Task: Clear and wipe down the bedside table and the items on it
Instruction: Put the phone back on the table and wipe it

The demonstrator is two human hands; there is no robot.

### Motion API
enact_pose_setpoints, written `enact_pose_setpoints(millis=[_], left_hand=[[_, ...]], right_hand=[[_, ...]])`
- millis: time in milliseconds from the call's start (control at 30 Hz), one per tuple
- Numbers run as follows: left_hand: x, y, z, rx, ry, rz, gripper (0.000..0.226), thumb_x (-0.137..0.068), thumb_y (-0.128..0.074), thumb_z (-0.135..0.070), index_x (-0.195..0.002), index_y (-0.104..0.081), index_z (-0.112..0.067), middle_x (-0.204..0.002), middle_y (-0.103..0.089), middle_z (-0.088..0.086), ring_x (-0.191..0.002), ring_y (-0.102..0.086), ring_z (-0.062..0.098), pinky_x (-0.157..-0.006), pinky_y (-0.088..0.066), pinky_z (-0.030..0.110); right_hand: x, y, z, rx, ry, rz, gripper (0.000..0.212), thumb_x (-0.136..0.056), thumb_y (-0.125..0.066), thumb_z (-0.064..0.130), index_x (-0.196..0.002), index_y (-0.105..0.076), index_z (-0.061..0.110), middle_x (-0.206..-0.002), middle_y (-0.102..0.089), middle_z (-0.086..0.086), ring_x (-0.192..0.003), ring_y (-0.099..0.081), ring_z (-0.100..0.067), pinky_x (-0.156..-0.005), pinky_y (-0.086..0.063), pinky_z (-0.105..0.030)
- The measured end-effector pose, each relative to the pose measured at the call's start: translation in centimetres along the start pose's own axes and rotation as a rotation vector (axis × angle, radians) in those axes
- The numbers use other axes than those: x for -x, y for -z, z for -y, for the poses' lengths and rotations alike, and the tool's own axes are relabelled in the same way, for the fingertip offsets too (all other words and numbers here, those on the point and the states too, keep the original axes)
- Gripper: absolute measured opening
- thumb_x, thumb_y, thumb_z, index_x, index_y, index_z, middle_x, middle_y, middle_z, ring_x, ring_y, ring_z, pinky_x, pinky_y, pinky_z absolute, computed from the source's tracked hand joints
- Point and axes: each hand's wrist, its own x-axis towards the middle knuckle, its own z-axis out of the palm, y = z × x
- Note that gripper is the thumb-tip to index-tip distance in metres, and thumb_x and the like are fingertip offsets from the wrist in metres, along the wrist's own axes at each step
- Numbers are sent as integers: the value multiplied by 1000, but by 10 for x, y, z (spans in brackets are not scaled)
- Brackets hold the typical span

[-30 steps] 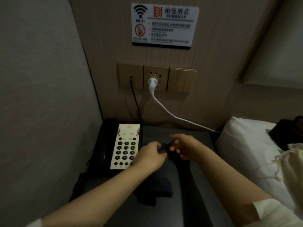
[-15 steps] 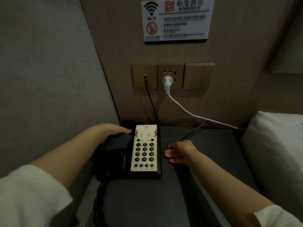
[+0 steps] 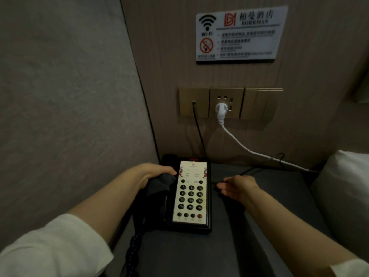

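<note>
Head view: dark bedside table [image 3: 269,212], left fingers [image 3: 169,171] gripping cloth [image 3: 159,184], right fingers [image 3: 224,186] relaxed.

Dim, murky indoor shot; soft shadows, no glare. Wide-angle bending at edges. Wall sign [image 3: 240,34] small print blurred, dark table [image 3: 259,226] loses detail.

**Bedside table: positions as found**

The telephone [image 3: 190,196] sits on the bedside table [image 3: 259,226], at its left rear, against the side wall. My left hand [image 3: 153,173] rests on the handset side, left of the keypad, with a cloth [image 3: 159,185] under it. My right hand [image 3: 237,187] lies on the tabletop just right of the telephone (whether it touches the casing, I cannot tell). Behind the table, the socket panel [image 3: 229,102] is on the wall, a plug [image 3: 220,109] in it; the notice sign [image 3: 239,34] hangs above. A pillow [image 3: 347,196] lies right of the table.
</note>
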Motion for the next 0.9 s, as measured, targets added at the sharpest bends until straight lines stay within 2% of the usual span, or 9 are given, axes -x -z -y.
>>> enact_pose_setpoints(millis=[100,167,200,300,400,533,700,800,900], left_hand=[[-4,0,6,26,-89,-84,43,-70,-83,-30,-92,-56,-5,-83,-65,11,-70,-64,24,-54,-52,27],[-5,0,9,38,-103,-92,43,-68,-84,-31,-88,-57,-5,-79,-66,11,-68,-65,23,-51,-51,24],[-4,0,10,35,-110,-100,41,-68,-83,-33,-82,-56,-6,-77,-65,10,-66,-65,22,-47,-50,22],[-1,-2,12,24,-141,-127,37,-69,-82,-35,-73,-57,-8,-71,-64,7,-60,-63,17,-38,-43,16],[-1,-2,13,50,-157,-132,35,-70,-82,-32,-72,-59,-6,-69,-65,9,-56,-62,17,-35,-42,15],[-6,-2,12,78,-129,-111,37,-69,-82,-30,-80,-58,-4,-77,-66,12,-65,-65,21,-46,-48,20],[-13,-3,12,95,-99,-107,44,-68,-83,-30,-93,-61,-1,-81,-67,12,-66,-66,23,-46,-50,22],[-16,-4,10,101,-90,-95,52,-69,-83,-29,-104,-60,2,-85,-67,13,-69,-66,25,-52,-52,25],[-17,-5,9,96,-88,-91,60,-70,-82,-28,-114,-58,5,-90,-66,15,-72,-65,26,-57,-53,28]], right_hand=[[-8,-1,12,-239,69,8,35,-96,-46,-2,-130,-48,-6,-117,-63,-24,-94,-68,-25,-67,-56,-32],[-11,-7,24,-430,73,44,38,-102,-30,1,-137,-41,-7,-140,-48,-25,-119,-57,-34,-96,-46,-36],[-12,-9,30,-519,86,67,38,-103,-25,2,-136,-41,-6,-146,-41,-24,-127,-50,-34,-102,-41,-36],[-12,-20,50,-529,162,83,23,-100,-36,6,-116,-52,1,-142,-48,-19,-125,-53,-28,-93,-47,-34],[-16,-28,63,-494,169,166,41,-101,-21,14,-137,-41,11,-148,-43,-12,-142,-33,-23,-113,-24,-43],[-17,-41,61,-360,44,177,48,-101,-31,32,-142,-40,8,-138,-52,-11,-133,-40,-25,-113,-20,-51],[-19,-41,41,-387,-20,120,51,-101,-29,27,-143,-39,1,-143,-46,-21,-124,-50,-33,-87,-45,-43],[-14,-24,38,-237,153,-179,32,-96,-40,16,-116,-57,-3,-124,-59,-25,-104,-61,-38,-81,-51,-44],[-4,4,31,359,590,-648,3,-89,-56,19,-92,-55,17,-104,-65,-12,-87,-61,-29,-69,-44,-35]])
